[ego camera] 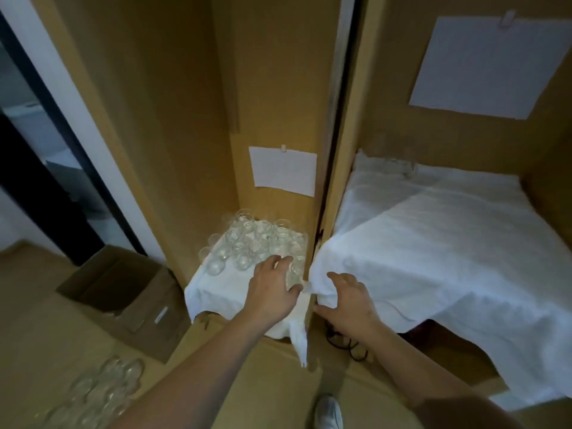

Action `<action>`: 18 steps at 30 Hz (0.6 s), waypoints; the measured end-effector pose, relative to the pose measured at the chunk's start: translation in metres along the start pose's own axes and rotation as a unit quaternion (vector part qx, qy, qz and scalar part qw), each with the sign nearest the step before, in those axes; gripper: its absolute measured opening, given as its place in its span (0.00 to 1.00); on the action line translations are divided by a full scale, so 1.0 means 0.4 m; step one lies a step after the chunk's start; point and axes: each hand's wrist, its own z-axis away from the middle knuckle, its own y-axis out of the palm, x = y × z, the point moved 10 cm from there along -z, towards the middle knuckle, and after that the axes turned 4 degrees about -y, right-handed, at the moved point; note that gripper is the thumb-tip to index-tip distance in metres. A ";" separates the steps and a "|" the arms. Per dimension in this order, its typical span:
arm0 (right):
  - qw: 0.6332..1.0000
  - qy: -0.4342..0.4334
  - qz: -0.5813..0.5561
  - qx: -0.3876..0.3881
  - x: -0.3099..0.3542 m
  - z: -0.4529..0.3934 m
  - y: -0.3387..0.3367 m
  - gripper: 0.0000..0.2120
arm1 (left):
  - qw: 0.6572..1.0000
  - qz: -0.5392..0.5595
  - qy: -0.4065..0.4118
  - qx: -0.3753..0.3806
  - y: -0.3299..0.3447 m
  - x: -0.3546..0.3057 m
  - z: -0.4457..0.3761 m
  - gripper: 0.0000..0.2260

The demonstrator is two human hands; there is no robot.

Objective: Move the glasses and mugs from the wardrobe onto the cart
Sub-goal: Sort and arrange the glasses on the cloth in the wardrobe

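Observation:
Several clear glasses (257, 239) stand close together on a white cloth (216, 286) on the wardrobe's left shelf. My left hand (272, 289) reaches over the cloth's front, and its fingers and thumb curl round the front-right glass (294, 275) of the group. My right hand (349, 301) lies with spread fingers on the edge of a second white cloth (433, 243), which covers the right shelf. More clear glasses (102, 388) show blurred at the bottom left; the surface under them is not visible. No mugs are in view.
A wooden divider (328, 181) separates the two shelves. An open cardboard box (123, 292) sits on the floor to the left. Paper sheets (283, 170) hang on the wardrobe's back walls. A black cable (343, 342) lies under my right hand. My shoe (328, 411) is below.

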 end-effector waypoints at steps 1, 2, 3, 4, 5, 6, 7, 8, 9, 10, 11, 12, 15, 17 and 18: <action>1.000 -0.010 0.001 0.013 0.022 -0.006 0.025 0.38 | 1.000 -0.002 -0.016 0.001 -0.005 0.034 0.004 0.28; 0.999 -0.018 -0.003 0.026 0.043 -0.014 0.050 0.38 | 1.000 -0.004 -0.031 0.002 -0.011 0.067 0.007 0.28; 0.999 -0.025 -0.011 0.038 0.065 -0.023 0.074 0.39 | 0.999 -0.005 -0.047 0.000 -0.021 0.100 0.008 0.29; 0.998 -0.031 -0.017 0.049 0.086 -0.036 0.095 0.39 | 0.998 -0.005 -0.066 -0.003 -0.034 0.133 0.007 0.29; 0.997 -0.039 -0.019 0.058 0.109 -0.051 0.115 0.39 | 0.996 -0.005 -0.085 -0.007 -0.047 0.166 0.007 0.29; 0.996 -0.049 -0.021 0.066 0.131 -0.069 0.133 0.39 | 0.995 -0.007 -0.102 -0.011 -0.061 0.198 0.006 0.29; 0.995 -0.058 -0.023 0.075 0.153 -0.088 0.151 0.39 | 0.993 -0.010 -0.117 -0.016 -0.073 0.228 0.004 0.29; 0.994 -0.066 -0.026 0.084 0.175 -0.108 0.167 0.40 | 0.991 -0.014 -0.129 -0.020 -0.085 0.256 0.002 0.29; 0.993 -0.073 -0.028 0.092 0.195 -0.130 0.182 0.40 | 0.989 -0.018 -0.142 -0.023 -0.094 0.282 -0.002 0.29; 0.992 -0.079 -0.031 0.098 0.213 -0.151 0.194 0.40 | 0.987 -0.021 -0.154 -0.026 -0.103 0.306 -0.008 0.29; 0.991 -0.084 -0.035 0.102 0.229 -0.172 0.206 0.40 | 0.985 -0.022 -0.166 -0.027 -0.110 0.328 -0.016 0.30; 0.990 -0.087 -0.039 0.106 0.244 -0.193 0.217 0.40 | 0.984 -0.021 -0.177 -0.028 -0.116 0.346 -0.028 0.30; 0.988 -0.089 -0.057 0.112 0.273 -0.256 0.241 0.40 | 0.979 -0.017 -0.202 -0.034 -0.131 0.390 -0.073 0.29; 0.987 -0.081 -0.073 0.115 0.279 -0.301 0.252 0.39 | 0.976 -0.014 -0.216 -0.038 -0.136 0.411 -0.104 0.29; 0.987 -0.077 -0.080 0.117 0.282 -0.322 0.256 0.39 | 0.974 -0.014 -0.221 -0.038 -0.137 0.421 -0.119 0.29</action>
